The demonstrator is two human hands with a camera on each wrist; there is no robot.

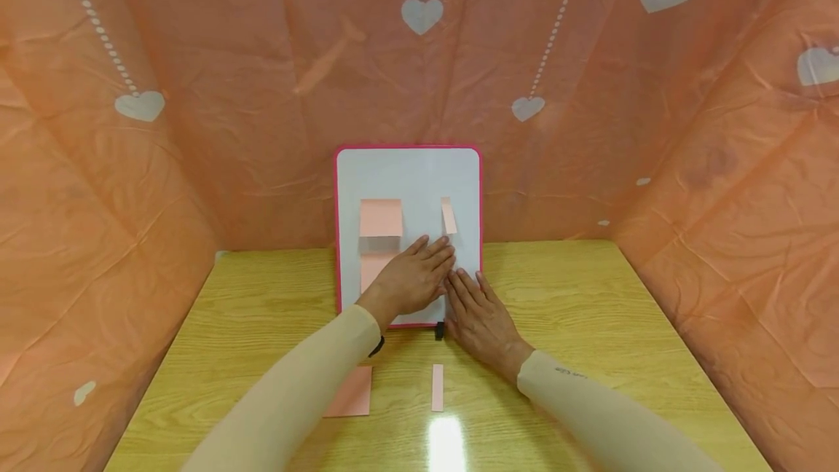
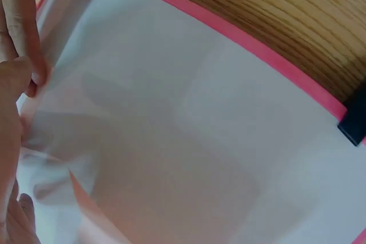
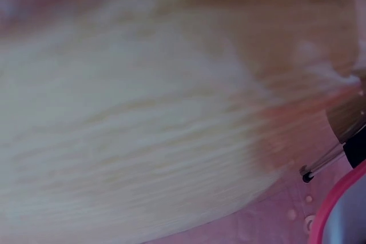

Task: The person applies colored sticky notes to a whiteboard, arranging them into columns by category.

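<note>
A whiteboard (image 1: pixel 409 173) with a pink frame stands upright. It bears a square pink sticky note (image 1: pixel 381 218) at upper left, another sticky note (image 1: pixel 373 266) below it, partly behind my left hand, and a narrow sticky strip (image 1: pixel 448 215) at upper right. My left hand (image 1: pixel 416 275) lies across the board's lower part, fingers straight and pointing up to the right. Just right of it, the straight fingers of my right hand (image 1: pixel 481 315) rest along the board's lower right side. In the left wrist view, a pale pink patch (image 2: pixel 43 98) shows at the fingertips; the hands mostly hide it.
On the wooden table (image 1: pixel 557 297) in front of the board lie a pink square pad (image 1: pixel 350 393), partly behind the left sleeve, and a narrow pink strip pad (image 1: pixel 438 387). A black foot (image 1: pixel 440 331) supports the board's lower edge. Orange curtains with hearts (image 1: pixel 262 130) surround the table.
</note>
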